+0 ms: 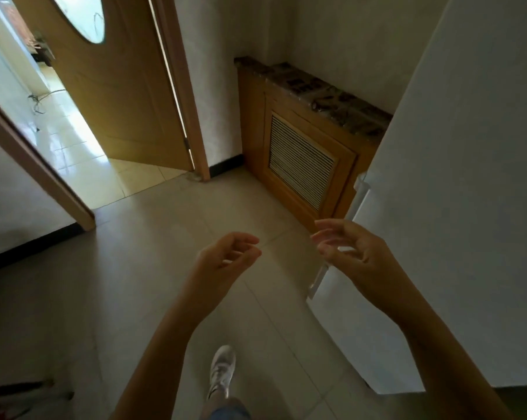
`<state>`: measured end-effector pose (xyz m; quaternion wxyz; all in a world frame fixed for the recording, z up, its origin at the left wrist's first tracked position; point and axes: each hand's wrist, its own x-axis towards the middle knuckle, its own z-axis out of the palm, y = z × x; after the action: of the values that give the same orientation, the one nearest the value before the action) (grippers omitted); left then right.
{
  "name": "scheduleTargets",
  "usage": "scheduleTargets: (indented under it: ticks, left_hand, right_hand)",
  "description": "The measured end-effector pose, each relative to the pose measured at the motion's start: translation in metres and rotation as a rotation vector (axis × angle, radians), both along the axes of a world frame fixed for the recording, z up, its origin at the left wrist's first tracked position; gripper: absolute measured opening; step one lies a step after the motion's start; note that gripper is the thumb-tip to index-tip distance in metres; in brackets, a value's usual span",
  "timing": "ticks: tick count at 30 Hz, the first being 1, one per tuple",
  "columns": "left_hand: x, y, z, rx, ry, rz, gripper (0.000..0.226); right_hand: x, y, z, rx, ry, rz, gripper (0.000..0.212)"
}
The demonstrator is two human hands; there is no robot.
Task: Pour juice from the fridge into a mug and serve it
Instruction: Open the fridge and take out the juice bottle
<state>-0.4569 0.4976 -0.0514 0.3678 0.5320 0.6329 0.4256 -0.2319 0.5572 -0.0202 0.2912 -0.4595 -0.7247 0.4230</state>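
Floor (153, 268) is pale beige tile with thin grout lines. Wooden door (113, 86) at upper left stands open, with an oval frosted glass pane (83, 13) near its top; brighter tiled room beyond it, some loose cables (39, 100) on that floor. Door frame (192, 122) meets a dark skirting strip (225, 166) along the white wall. Wooden radiator cover (301, 159) sits against the far wall, slatted grille (301, 168) in its front, dark patterned top (322, 92). One white sneaker (222, 371) on the tile at bottom centre, blue trouser hem (228, 412) below it.
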Motion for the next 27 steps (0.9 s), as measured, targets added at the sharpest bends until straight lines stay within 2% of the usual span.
scheduleTargets:
  ticks: [5,7,10,17,27]
  left_hand:
    - [-0.044,0.118,0.001,-0.014,-0.025,-0.247,0.034]
    - [-0.051,0.159,0.005,-0.025,-0.011,-0.356,0.048]
    - [-0.048,0.217,0.007,0.066,0.084,-0.487,0.073]
    - [0.002,0.318,0.020,0.184,0.253,-0.777,0.072]
    - [0.061,0.404,0.048,0.215,0.049,-1.175,0.093]
  right_hand:
    - [-0.029,0.062,-0.006,0.025,-0.020,-0.310,0.040]
    - [-0.036,0.079,-0.007,0.040,-0.047,-0.449,0.044]
    - [-0.046,0.102,-0.006,0.093,-0.140,-0.606,0.049]
    - [-0.048,0.160,-0.006,0.201,-0.341,-0.824,0.054]
    - [-0.053,0.218,-0.009,0.240,-0.486,-1.070,0.058]
